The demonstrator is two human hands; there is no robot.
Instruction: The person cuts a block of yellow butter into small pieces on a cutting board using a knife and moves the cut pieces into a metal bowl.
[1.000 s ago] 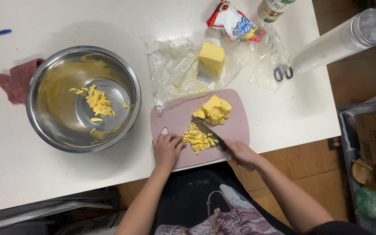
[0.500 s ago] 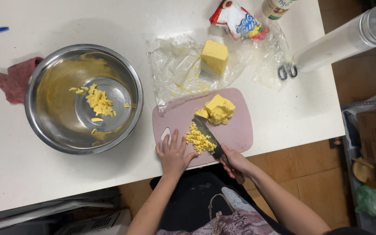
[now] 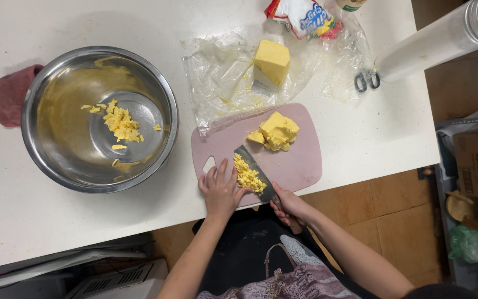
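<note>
- The right hand (image 3: 293,207) has its grip closed around the handle of a dark-bladed kitchen knife (image 3: 255,173), whose flat blade lies tilted on the pink plastic cutting board (image 3: 300,166).
- A small heap of chopped yellow butter bits (image 3: 248,175) rests on the knife blade, near the board's front edge.
- The left hand (image 3: 220,189) lies with fingers spread and nothing held, its grip open, fingertips touching the heap of bits and the board just beside the blade.
- A larger rough chunk of yellow butter (image 3: 276,132) sits on the far half of the board, apart from the knife.
- A neat rectangular block of yellow butter (image 3: 272,60) lies on crumpled clear plastic wrap (image 3: 222,83) beyond the board.
- A round stainless-steel mixing bowl (image 3: 51,138) stands on the white surface (image 3: 84,232) to the left of the board, holding more yellow butter pieces (image 3: 119,122) in its bottom.
- A dull red cloth (image 3: 6,97) lies against the bowl's left side.
- Small black-handled scissors (image 3: 366,81) lie at the right, just beside a long white cylinder (image 3: 432,41).
- A colourful crinkled packet (image 3: 304,16) lies at the far edge.
</note>
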